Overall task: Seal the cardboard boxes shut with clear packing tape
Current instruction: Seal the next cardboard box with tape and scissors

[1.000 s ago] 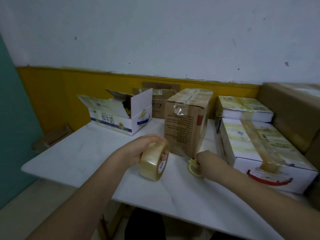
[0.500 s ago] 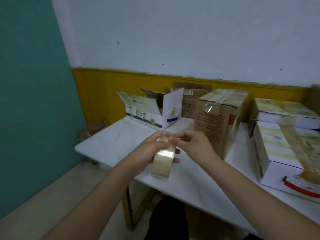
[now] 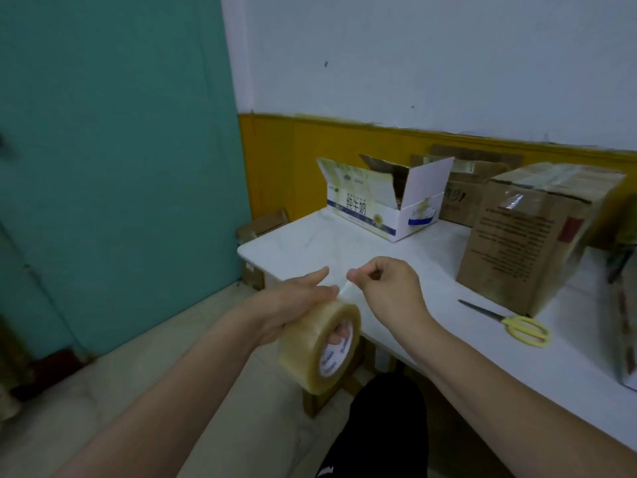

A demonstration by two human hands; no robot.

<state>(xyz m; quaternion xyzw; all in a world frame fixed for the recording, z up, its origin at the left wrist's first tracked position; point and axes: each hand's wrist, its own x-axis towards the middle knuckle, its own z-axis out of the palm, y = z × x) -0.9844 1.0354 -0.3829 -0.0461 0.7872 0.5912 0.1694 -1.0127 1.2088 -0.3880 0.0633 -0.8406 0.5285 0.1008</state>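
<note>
Seen from the head camera, a glossy, translucent roll of clear packing tape [image 3: 319, 346] is held off the near-left edge of the smooth white table [image 3: 348, 246], gripped by the left hand [image 3: 293, 305], whose fingers are threaded through the printed white core while the thumb is laid along the outer rim. The loose, filmy end of the tape is pinched between thumb and forefinger of the right hand [image 3: 386, 288], the other fingers being curled in. Yellow-handled scissors [image 3: 513, 324] with slim metal blades are laid flat on the table, just beside a tall brown cardboard box [image 3: 527, 236] whose top is crossed by shiny tape strips. A white printed carton [image 3: 382, 198] is set near the wall, its flaps raised open, with another brown box [image 3: 465, 194] behind it.
</note>
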